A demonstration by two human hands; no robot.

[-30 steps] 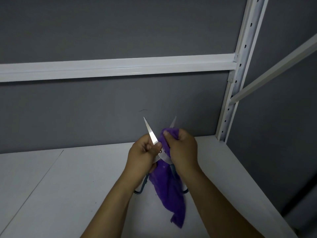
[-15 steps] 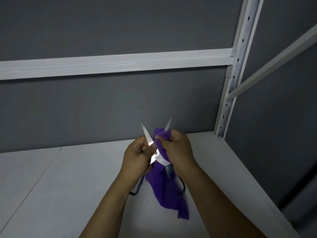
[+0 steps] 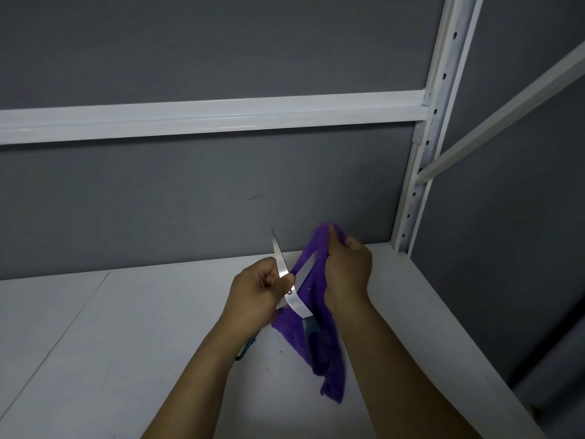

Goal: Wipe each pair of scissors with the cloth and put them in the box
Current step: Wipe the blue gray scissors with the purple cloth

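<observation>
A: Where is the task object?
B: Steel-bladed scissors with dark teal plastic handles [image 3: 296, 301] are held open at lower centre of the frame, above the white shelf board [image 3: 95, 343]. Box is not seen.
A: Hands?
B: Left hand [image 3: 261, 293] is clenched round the scissors near the pivot, with one bare blade pointed up. Right hand [image 3: 346, 274] is closed on the purple fluffy cloth [image 3: 330, 380], which is pinched over the second blade toward its tip.
A: Handling?
B: Scissors are judged stiff, light, sharp-edged and slick on the steel. They are best held at the pivot or handle loops, never by bare edges. Cloth is judged soft and limp. It should be bunched thick between fingers and blade, since thin folds could be cut through.
</observation>
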